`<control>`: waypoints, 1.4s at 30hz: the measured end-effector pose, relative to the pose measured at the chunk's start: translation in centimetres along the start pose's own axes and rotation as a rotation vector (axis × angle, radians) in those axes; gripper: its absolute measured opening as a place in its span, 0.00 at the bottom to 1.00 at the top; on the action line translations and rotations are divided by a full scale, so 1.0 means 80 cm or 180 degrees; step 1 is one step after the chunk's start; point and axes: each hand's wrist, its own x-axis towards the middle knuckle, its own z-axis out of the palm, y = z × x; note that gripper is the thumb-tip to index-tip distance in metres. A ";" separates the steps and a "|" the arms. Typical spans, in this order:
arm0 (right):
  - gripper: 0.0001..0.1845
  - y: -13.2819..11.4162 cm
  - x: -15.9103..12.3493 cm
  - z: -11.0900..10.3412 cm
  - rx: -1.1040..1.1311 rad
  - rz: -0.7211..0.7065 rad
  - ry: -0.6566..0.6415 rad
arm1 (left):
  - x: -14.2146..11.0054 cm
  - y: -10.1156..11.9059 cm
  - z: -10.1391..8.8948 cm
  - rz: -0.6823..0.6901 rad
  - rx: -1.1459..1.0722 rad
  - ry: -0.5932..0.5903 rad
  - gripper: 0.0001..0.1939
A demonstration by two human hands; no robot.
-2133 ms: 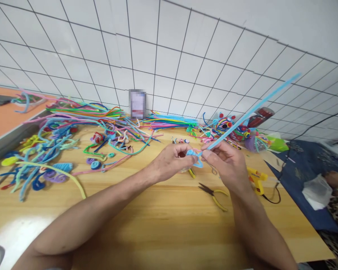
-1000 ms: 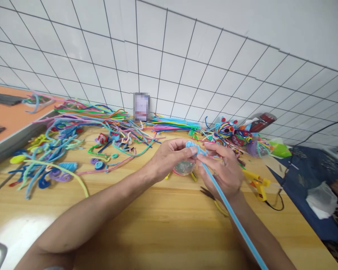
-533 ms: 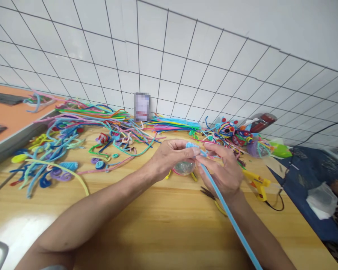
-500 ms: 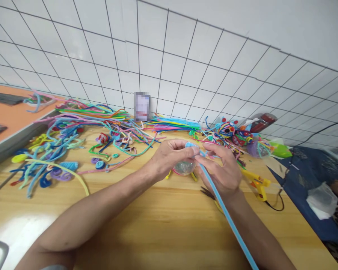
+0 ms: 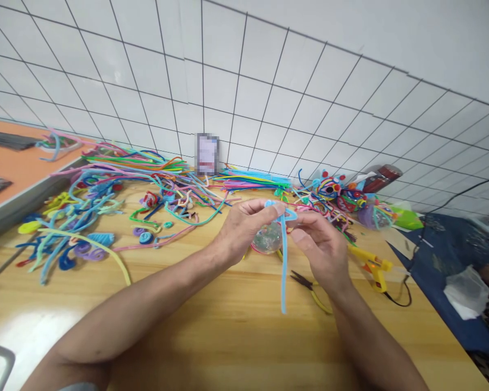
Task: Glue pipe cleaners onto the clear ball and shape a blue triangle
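Note:
My left hand [image 5: 244, 228] and my right hand [image 5: 320, 244] meet above the wooden table [image 5: 236, 336], both pinching one light blue pipe cleaner [image 5: 284, 255]. Its upper end is bent into a small coiled shape between my fingertips. Its free tail hangs straight down toward the table between my hands. Just behind my left fingers lies a clear glittery ball [image 5: 268, 239].
Heaps of coloured pipe cleaners [image 5: 106, 190] cover the left and back of the table. Yellow-handled pliers [image 5: 312, 288] and a yellow glue gun [image 5: 372, 266] lie to the right. Finished pipe-cleaner figures [image 5: 338, 198] stand at the back right. Another person's hand [image 5: 487, 274] shows at the far right.
The long blue tail swung from pointing up right, to lying along my right forearm, to hanging straight down between my hands. It looks shorter now. Both hands stayed pinched on it.

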 end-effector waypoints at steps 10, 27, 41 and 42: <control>0.09 -0.002 0.001 0.003 0.0047 0.0495 -0.0363 | -0.002 -0.010 -0.001 -0.0194 0.0063 -0.0482 0.22; 0.09 -0.023 -0.013 -0.002 -0.1205 -0.1183 -0.1675 | -0.003 0.029 -0.023 0.0301 0.2443 -0.1856 0.14; 0.18 -0.009 0.005 -0.080 0.3099 0.1641 -0.1927 | 0.006 0.053 -0.035 0.0680 0.2095 -0.0581 0.16; 0.19 -0.007 0.001 -0.078 0.3390 0.1610 -0.1680 | 0.004 0.046 -0.031 0.0559 0.1759 -0.0613 0.17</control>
